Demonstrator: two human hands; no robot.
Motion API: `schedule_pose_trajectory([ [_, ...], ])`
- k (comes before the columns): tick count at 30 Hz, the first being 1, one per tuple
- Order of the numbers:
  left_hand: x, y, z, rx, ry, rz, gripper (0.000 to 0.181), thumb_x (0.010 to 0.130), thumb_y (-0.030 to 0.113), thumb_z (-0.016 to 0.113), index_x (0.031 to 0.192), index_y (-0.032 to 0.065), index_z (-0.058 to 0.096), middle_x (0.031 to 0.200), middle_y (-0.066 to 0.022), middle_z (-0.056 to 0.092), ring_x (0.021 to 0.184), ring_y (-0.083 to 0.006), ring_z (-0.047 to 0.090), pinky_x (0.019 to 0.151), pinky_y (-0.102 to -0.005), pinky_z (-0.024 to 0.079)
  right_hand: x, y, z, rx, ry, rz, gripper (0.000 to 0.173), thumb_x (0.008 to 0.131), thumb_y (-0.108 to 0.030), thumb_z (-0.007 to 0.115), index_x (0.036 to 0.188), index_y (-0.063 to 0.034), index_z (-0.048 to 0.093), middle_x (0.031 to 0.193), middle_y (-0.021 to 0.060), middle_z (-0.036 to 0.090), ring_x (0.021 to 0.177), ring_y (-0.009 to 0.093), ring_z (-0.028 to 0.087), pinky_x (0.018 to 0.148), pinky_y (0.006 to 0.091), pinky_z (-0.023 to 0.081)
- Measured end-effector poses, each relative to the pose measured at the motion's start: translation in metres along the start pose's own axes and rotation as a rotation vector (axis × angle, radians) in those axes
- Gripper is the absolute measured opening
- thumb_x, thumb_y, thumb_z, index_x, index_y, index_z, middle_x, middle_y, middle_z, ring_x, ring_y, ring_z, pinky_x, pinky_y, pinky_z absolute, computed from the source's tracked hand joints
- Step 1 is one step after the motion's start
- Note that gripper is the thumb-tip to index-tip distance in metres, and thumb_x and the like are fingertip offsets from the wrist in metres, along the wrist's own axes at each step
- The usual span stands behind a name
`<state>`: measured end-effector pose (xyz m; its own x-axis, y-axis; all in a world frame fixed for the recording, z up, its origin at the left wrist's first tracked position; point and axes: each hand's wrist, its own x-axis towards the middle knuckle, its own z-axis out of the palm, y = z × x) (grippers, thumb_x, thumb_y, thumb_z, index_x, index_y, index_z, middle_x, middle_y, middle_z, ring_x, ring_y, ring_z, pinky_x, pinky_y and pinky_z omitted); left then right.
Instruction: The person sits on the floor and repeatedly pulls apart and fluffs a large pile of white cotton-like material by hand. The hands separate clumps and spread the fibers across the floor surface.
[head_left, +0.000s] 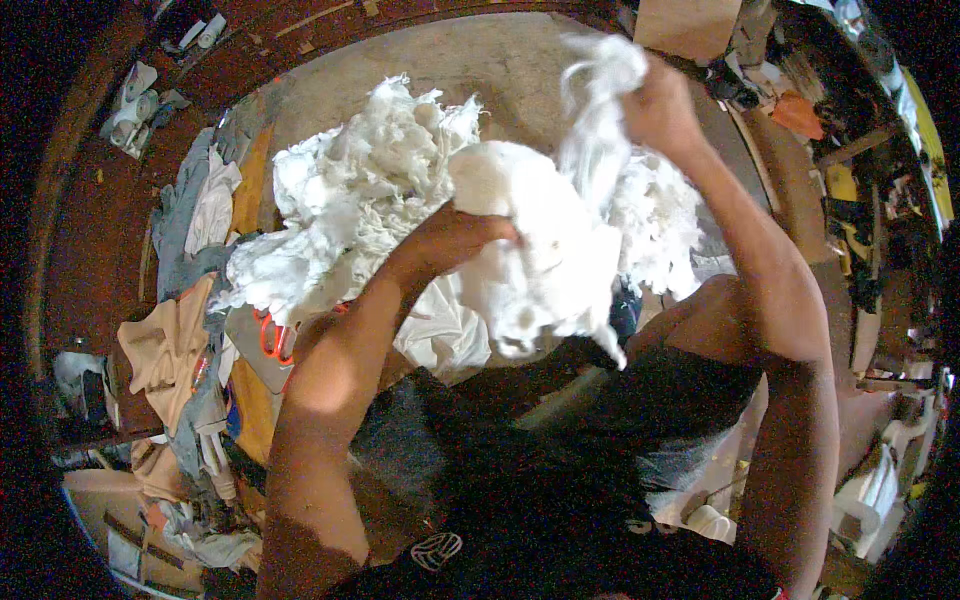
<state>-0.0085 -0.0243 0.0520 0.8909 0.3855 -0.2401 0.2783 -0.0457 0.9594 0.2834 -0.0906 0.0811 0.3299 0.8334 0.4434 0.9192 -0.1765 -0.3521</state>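
Observation:
Over my lap, my left hand (480, 234) grips a bulky piece of white fluffy stuffing (559, 247). Raised at the upper right, my right hand (656, 105) has its fingers closed on a wisp of the same stuffing (611, 90), blurred and stretching down towards the larger piece. Beyond my left hand lies a big loose heap of white stuffing (375, 172). Another white clump (656, 225) rests below my right forearm. A white cloth (442, 326) is partly hidden under the held piece. The stuffing's exact material cannot be told.
Scissors with orange handles (271, 337) lie left of my left forearm. Grey, tan and white fabric pieces (169, 345) are strewn along the left. A brown board (495, 60) spans the far side. A cardboard box (684, 28) stands at the upper right, with mixed clutter near it.

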Motion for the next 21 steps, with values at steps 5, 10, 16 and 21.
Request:
schedule_pose_trajectory([
  [5,-0.009,-0.014,-0.027,-0.011,0.087,-0.093,0.035,0.068,0.015,0.068,0.101,0.0041,0.062,0.089,-0.0074,0.065,0.084,-0.0177,0.06,0.077,-0.0332,0.048,0.001,0.093,-0.037,-0.004,0.104,0.181,0.027,0.082,-0.015,0.063,0.105,-0.0022,0.061,0.099,0.0094,0.067,0.086,0.017,0.062,0.079,0.0319,0.049],
  [10,0.003,-0.016,-0.009,-0.149,0.1,0.101,0.04,0.069,0.023,0.068,0.104,0.0053,0.062,0.092,-0.0056,0.065,0.085,-0.0164,0.06,0.078,-0.0328,0.048,-0.025,-0.029,-0.016,0.561,-0.364,0.213,0.025,0.082,-0.019,0.067,0.098,-0.0012,0.061,0.081,0.0023,0.064,0.058,0.01,0.058,0.055,0.0246,0.049],
  [16,0.002,-0.026,-0.011,0.128,0.175,0.258,0.04,0.07,0.024,0.066,0.106,0.0068,0.06,0.102,-0.0072,0.064,0.094,-0.0188,0.059,0.084,-0.0341,0.046,-0.023,-0.071,-0.006,0.085,-0.327,-0.229,0.02,0.071,-0.007,0.059,0.088,0.0015,0.063,0.072,0.0142,0.065,0.061,0.023,0.059,0.062,0.0362,0.049],
  [21,-0.001,0.009,-0.013,0.079,0.207,0.102,0.041,0.072,0.019,0.07,0.109,0.0067,0.058,0.107,-0.0083,0.063,0.098,-0.0199,0.059,0.088,-0.0348,0.046,0.007,0.049,-0.018,-0.169,0.099,0.034,0.026,0.074,-0.007,0.058,0.1,-0.0015,0.061,0.092,0.018,0.066,0.087,0.028,0.065,0.075,0.0376,0.051],
])
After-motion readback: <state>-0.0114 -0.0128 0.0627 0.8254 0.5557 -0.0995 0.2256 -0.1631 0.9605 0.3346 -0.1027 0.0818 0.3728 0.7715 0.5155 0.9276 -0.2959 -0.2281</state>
